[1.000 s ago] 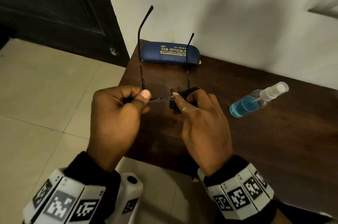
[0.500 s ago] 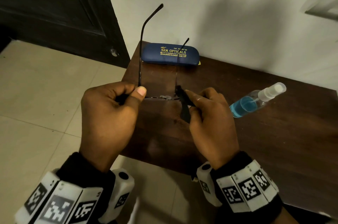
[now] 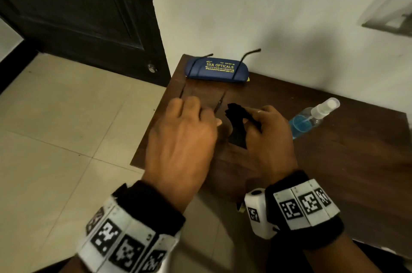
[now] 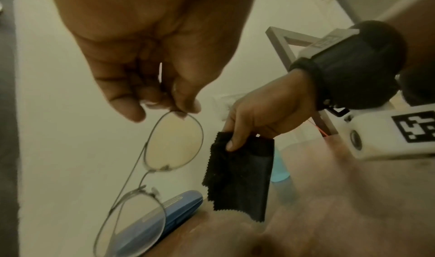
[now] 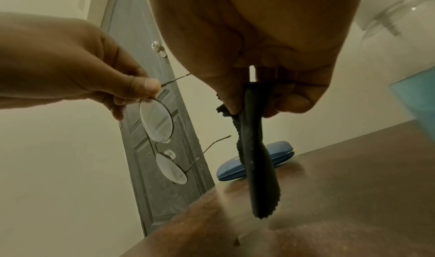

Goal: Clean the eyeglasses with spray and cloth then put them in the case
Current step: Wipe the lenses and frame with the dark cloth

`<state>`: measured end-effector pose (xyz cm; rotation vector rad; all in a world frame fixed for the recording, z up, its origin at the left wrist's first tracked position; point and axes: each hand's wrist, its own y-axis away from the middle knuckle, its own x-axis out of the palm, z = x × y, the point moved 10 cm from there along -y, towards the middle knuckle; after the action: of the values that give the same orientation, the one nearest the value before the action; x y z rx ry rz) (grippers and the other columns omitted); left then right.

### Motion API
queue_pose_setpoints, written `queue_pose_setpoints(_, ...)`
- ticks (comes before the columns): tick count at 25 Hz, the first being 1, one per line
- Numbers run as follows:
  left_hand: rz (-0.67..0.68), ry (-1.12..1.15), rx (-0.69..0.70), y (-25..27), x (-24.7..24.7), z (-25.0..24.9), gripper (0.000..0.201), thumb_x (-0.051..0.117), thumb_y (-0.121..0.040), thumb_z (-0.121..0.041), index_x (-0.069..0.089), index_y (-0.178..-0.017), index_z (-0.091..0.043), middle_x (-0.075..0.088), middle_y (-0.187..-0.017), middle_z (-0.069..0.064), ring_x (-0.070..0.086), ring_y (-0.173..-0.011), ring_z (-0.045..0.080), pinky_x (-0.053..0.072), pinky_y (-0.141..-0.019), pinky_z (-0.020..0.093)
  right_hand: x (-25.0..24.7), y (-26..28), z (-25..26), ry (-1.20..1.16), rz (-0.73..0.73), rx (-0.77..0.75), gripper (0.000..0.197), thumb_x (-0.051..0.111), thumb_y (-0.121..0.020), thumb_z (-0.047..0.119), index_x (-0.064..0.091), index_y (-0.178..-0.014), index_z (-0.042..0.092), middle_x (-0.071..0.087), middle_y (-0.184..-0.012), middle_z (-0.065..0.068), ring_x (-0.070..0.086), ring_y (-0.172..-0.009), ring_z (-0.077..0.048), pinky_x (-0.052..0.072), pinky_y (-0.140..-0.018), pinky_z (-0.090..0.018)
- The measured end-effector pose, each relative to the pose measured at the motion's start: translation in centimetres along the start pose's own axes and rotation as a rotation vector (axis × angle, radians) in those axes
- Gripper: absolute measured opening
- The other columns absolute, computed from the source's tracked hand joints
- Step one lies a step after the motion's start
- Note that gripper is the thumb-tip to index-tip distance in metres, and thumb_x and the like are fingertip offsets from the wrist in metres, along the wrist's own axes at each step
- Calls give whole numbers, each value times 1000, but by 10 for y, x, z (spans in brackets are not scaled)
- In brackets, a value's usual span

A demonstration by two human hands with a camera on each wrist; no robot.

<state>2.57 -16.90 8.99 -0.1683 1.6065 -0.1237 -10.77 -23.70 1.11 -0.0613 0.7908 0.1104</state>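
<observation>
My left hand (image 4: 146, 43) pinches the eyeglasses (image 4: 153, 168) by the rim of one lens, thumb and fingers (image 4: 186, 101) closed on the thin metal edge only, which I judge keeps skin off the glass. From that pinch the frame hangs downward in the air above the table (image 3: 334, 161), the second lens below the first and both temple arms unfolded, pointing away from me toward the wall. My right hand (image 3: 269, 136) is just beside it but not touching the glasses; its thumb and fingers (image 4: 235, 142) are clenched on the black cloth (image 4: 240, 179), gathered at the top so that the rest droops in a loose fold with its zigzag edge hanging free above the wood. The cloth is apart from both lenses, so no wiping is happening right now, and it seems I am either between wipes or done with them. Farther out, at the back of the table against the wall, lies the blue eyeglass case (image 3: 217, 69), closed, with yellow lettering on its lid; the tips of the temple arms appear over it in the head view. To my right the clear spray bottle (image 3: 312, 116) lies on its side on the table, blue liquid pooled in its body, white nozzle pointing away, within easy reach of my cloth hand. A dark door (image 3: 78, 9) and pale tiled floor (image 3: 55, 127) sit to the left. The case must be opened before the glasses go in.
</observation>
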Motion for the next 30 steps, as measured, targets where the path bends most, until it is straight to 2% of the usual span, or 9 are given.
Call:
queue_pose_setpoints(3,182,-32,-8,4,18,-24,14,77,-71,-15,65,-68,-9,60,-73,11,58,-68,27,42,-48,30,-3,2,-10,-127,37,70,28,54,-93,11,67,-117,17,62,-108,0,60,-89,-10,50,-80,-25)
queue_pose_setpoints(7,352,-90,-42,2,40,-42,17,51,-64,-5,63,-56,-13,58,-62,4,56,-61,20,28,-47,25,-10,8,-17,-142,56,91,23,54,-92,9,71,-107,15,67,-101,-2,61,-80,-7,49,-71,-22)
queue_pose_setpoints(8,339,-114,-38,0,41,-46,22,47,-67,-4,65,-60,-13,60,-66,5,58,-66,20,26,-49,26,-10,9,-20,-134,62,102,23,54,-92,10,71,-106,16,68,-100,-2,63,-81,-9,52,-72,-25)
queue_pose_setpoints(10,372,-125,-42,-4,58,-58,30,38,-84,2,66,-85,-7,61,-91,11,56,-89,26,31,-58,30,-12,11,-26,-113,71,127,24,54,-92,14,71,-107,18,70,-98,0,65,-84,-12,56,-78,-35)
queue_pose_setpoints(12,424,-134,-19,-9,77,-65,26,35,-95,0,60,-101,-1,56,-108,17,51,-103,31,37,-68,34,-15,13,-31,-70,78,148,25,54,-91,15,71,-109,20,70,-97,1,65,-86,-14,56,-80,-40)
queue_pose_setpoints(17,390,-104,-24,-22,98,-69,25,41,-98,-17,64,-102,-7,58,-106,14,53,-102,33,40,-81,37,-29,18,-44,-13,71,206,24,53,-92,15,68,-110,23,69,-99,0,64,-90,-15,55,-83,-37)
queue_pose_setpoints(19,385,-82,-29,-25,106,-73,26,45,-97,-25,65,-100,-9,60,-103,12,54,-99,32,39,-80,37,-34,20,-47,-7,70,219,23,53,-93,16,67,-111,22,68,-99,-1,63,-90,-14,54,-83,-34)
queue_pose_setpoints(26,318,-75,-11,-32,101,-78,19,47,-95,-19,65,-98,-12,64,-104,10,56,-99,30,40,-78,36,-48,23,-51,13,40,197,25,54,-94,19,66,-115,18,68,-106,-6,63,-97,-20,54,-85,-37)
queue_pose_setpoints(30,250,14,-2,-32,84,-76,18,45,-96,-18,60,-102,-11,60,-109,9,57,-102,30,33,-66,34,-50,23,-57,-61,36,198,26,55,-93,20,65,-117,19,68,-107,-5,64,-98,-18,55,-87,-38)
